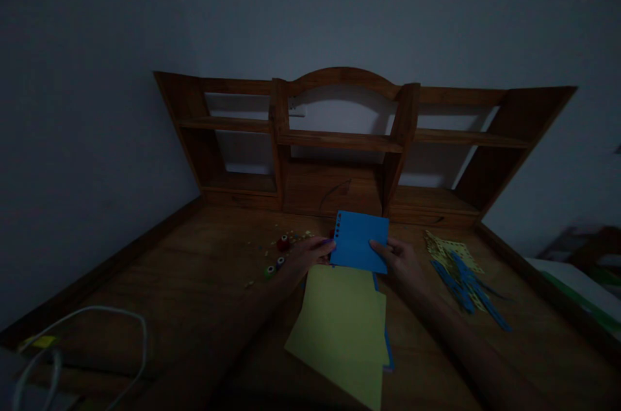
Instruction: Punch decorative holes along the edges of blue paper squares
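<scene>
A blue sheet of paper (359,244) is held up over the desk, with a row of punched holes down its upper left edge. My right hand (400,259) is closed on its right side, thumb on top. At the left edge my left hand (310,252) is closed around a small purple paper punch (328,242), mostly hidden by the fingers. Below the hands lie yellow sheets of paper (342,320), with blue edges showing underneath. Left of my left hand stand a red punch (283,243), a purple punch (280,262) and a green punch (270,272).
Tiny paper bits (294,235) are scattered near the punches. Punched yellow scraps (458,252) and blue strips (468,281) are heaped at the right. A wooden shelf unit (339,139) stands along the back. A white cable (111,311) loops at the lower left.
</scene>
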A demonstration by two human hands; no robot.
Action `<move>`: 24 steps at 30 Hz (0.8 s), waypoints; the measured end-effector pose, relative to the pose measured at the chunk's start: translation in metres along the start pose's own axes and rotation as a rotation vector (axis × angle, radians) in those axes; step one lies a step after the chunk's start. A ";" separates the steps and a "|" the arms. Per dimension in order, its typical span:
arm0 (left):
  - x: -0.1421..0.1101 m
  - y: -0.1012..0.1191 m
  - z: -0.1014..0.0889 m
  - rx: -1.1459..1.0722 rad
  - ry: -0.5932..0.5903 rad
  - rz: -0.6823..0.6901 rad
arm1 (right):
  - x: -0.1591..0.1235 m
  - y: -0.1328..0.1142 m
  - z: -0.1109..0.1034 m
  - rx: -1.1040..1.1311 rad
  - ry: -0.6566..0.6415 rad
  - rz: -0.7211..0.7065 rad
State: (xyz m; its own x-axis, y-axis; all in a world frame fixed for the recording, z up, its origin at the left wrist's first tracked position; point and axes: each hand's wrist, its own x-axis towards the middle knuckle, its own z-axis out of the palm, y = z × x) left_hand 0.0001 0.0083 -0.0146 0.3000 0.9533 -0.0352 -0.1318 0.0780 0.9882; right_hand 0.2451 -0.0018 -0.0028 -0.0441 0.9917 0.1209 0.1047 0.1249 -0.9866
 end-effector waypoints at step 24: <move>-0.005 0.007 0.005 0.087 -0.010 -0.031 | 0.002 0.003 -0.001 0.060 -0.069 0.008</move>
State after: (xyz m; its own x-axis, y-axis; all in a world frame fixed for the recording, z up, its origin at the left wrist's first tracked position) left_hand 0.0026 0.0028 -0.0062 0.3124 0.9477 -0.0649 -0.0402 0.0814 0.9959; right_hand 0.2468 0.0001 -0.0054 -0.1123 0.9879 0.1067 0.0453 0.1124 -0.9926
